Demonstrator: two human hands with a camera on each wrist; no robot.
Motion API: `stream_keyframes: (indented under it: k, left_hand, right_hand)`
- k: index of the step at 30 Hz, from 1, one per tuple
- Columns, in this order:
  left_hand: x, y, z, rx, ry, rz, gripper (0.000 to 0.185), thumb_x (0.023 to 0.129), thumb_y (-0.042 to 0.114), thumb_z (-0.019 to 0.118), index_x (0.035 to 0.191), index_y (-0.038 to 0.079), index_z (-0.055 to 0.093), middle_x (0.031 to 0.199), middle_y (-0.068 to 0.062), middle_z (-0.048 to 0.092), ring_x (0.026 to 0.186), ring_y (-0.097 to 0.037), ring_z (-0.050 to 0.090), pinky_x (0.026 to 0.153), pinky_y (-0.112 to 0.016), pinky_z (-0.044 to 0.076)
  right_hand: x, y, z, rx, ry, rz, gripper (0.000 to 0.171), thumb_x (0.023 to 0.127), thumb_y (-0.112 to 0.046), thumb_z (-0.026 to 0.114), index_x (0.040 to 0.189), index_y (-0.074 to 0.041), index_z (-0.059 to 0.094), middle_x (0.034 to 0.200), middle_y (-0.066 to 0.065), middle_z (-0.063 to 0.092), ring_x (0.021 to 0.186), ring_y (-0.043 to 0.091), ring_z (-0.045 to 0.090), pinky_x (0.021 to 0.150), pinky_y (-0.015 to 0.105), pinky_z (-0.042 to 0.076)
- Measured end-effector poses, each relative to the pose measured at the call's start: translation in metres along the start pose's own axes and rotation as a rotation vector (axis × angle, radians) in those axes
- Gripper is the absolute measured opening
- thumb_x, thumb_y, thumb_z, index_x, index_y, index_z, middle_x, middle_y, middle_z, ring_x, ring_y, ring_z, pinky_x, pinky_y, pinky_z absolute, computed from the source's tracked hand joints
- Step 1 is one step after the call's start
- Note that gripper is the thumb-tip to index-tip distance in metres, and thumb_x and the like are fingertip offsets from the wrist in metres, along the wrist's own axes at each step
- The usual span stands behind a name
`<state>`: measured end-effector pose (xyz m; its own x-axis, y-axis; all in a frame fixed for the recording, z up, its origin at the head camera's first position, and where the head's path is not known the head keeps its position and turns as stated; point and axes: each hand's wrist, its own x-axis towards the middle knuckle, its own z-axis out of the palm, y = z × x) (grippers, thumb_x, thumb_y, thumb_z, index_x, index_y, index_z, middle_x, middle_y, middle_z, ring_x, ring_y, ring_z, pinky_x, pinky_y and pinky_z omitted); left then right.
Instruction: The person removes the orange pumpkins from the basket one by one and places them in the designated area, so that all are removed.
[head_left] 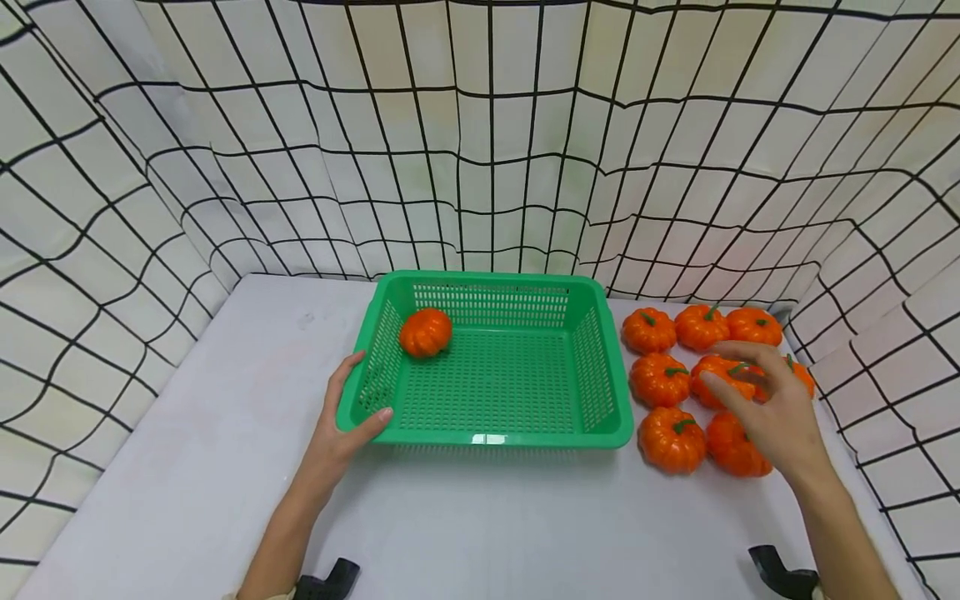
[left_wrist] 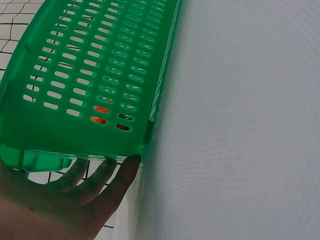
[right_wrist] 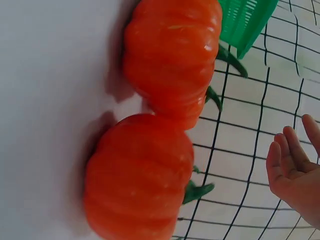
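Observation:
A green plastic basket (head_left: 495,439) with slotted walls stands on the white table; one small orange pumpkin (head_left: 426,332) lies in its back left corner. My left hand (head_left: 341,425) holds the basket's front left corner, thumb over the rim and fingers along the outer side. In the left wrist view, those fingers (left_wrist: 117,187) touch the end of the basket (left_wrist: 80,130). Over the pumpkins on the right hovers my right hand (head_left: 780,408), thumb and fingers spread apart and holding nothing. A pumpkin (head_left: 720,379) lies below its fingertips, partly covered. The right wrist view shows the hand (right_wrist: 300,170) apart from two pumpkins (right_wrist: 140,175).
Several orange pumpkins (head_left: 672,439) with green stems stand in rows to the right of the basket. White walls (head_left: 517,125) with black netting enclose the table (head_left: 480,525) at the back and both sides.

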<state>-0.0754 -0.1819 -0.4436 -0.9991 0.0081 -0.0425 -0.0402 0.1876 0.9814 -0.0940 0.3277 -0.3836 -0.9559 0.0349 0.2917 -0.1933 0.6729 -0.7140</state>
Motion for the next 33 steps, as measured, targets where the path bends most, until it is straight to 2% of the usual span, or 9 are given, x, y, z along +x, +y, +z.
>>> stream_keyframes:
  k: [3,7,9,14,16,19,23,26,33]
  left_hand:
    - [0.0,-0.001,0.001,0.004,-0.001,-0.002,0.084,0.099,0.022,0.065,0.164,0.042,0.016,0.174,-0.001,0.012,0.153,-0.032,0.025,0.117,-0.053,0.028]
    - [-0.001,-0.001,0.0,0.008,0.002,-0.005,0.084,0.1,0.022,0.065,0.164,0.042,0.016,0.174,-0.002,0.013,0.153,-0.032,0.027,0.115,-0.048,0.031]
    - [-0.001,-0.001,0.0,0.007,0.0,-0.007,0.084,0.1,0.022,0.065,0.164,0.042,0.016,0.174,-0.002,0.013,0.152,-0.032,0.027,0.115,-0.047,0.031]
    - [-0.001,-0.001,0.0,-0.001,-0.002,-0.012,0.084,0.099,0.022,0.065,0.164,0.043,0.016,0.174,-0.003,0.013,0.152,-0.032,0.027,0.116,-0.049,0.03]
    - [-0.001,-0.002,0.0,-0.004,-0.003,-0.009,0.084,0.099,0.022,0.065,0.164,0.043,0.016,0.174,-0.003,0.012,0.153,-0.033,0.025,0.117,-0.053,0.029]
    - [0.0,-0.002,0.0,-0.01,-0.005,-0.002,0.084,0.099,0.022,0.066,0.164,0.042,0.016,0.174,-0.002,0.011,0.154,-0.033,0.024,0.119,-0.058,0.026]
    - [0.001,-0.001,0.0,-0.011,-0.004,0.002,0.084,0.099,0.022,0.066,0.164,0.042,0.016,0.174,-0.002,0.011,0.154,-0.033,0.024,0.119,-0.058,0.026]
    - [0.001,0.0,0.0,-0.006,-0.001,-0.003,0.085,0.099,0.022,0.066,0.164,0.042,0.016,0.174,-0.002,0.012,0.153,-0.032,0.025,0.118,-0.053,0.028]
    - [0.0,-0.001,0.001,-0.006,-0.006,-0.011,0.084,0.099,0.023,0.066,0.164,0.043,0.016,0.173,-0.002,0.013,0.152,-0.031,0.026,0.117,-0.05,0.029]
  right_hand:
    - [0.003,-0.008,0.004,0.006,-0.035,0.001,0.043,0.098,-0.021,0.074,0.138,-0.013,0.062,0.132,-0.012,0.057,0.118,-0.006,0.047,0.093,0.015,0.039]
    - [0.006,-0.02,0.014,0.03,-0.072,-0.045,0.041,0.098,-0.018,0.073,0.138,-0.013,0.062,0.136,0.002,0.059,0.116,-0.005,0.05,0.095,0.011,0.04]
    - [0.008,-0.026,0.019,0.041,-0.08,-0.074,0.041,0.097,-0.016,0.074,0.137,-0.012,0.062,0.134,0.004,0.06,0.116,-0.005,0.051,0.096,0.008,0.039]
    - [0.014,-0.039,0.029,0.08,-0.107,-0.116,0.039,0.097,-0.014,0.074,0.135,-0.013,0.063,0.13,-0.005,0.06,0.121,-0.003,0.051,0.099,0.007,0.04]
    - [0.017,-0.044,0.033,0.087,-0.127,-0.123,0.038,0.098,-0.015,0.073,0.134,-0.014,0.063,0.13,-0.005,0.061,0.124,0.002,0.052,0.102,0.011,0.042]
    - [0.022,-0.053,0.036,0.103,-0.167,-0.107,0.036,0.099,-0.019,0.072,0.134,-0.015,0.063,0.135,0.001,0.06,0.129,0.015,0.053,0.11,0.034,0.045]
    - [0.027,-0.064,0.042,0.142,-0.232,-0.043,0.039,0.101,-0.03,0.07,0.137,-0.019,0.06,0.14,0.004,0.058,0.131,0.033,0.055,0.106,0.062,0.046]
    - [0.029,-0.07,0.046,0.158,-0.276,-0.009,0.043,0.101,-0.035,0.07,0.139,-0.021,0.058,0.143,0.002,0.057,0.132,0.038,0.056,0.104,0.063,0.049]
    - [0.035,-0.08,0.053,0.135,-0.326,-0.002,0.048,0.099,-0.041,0.07,0.141,-0.021,0.057,0.148,0.003,0.055,0.139,0.047,0.053,0.099,0.064,0.054]
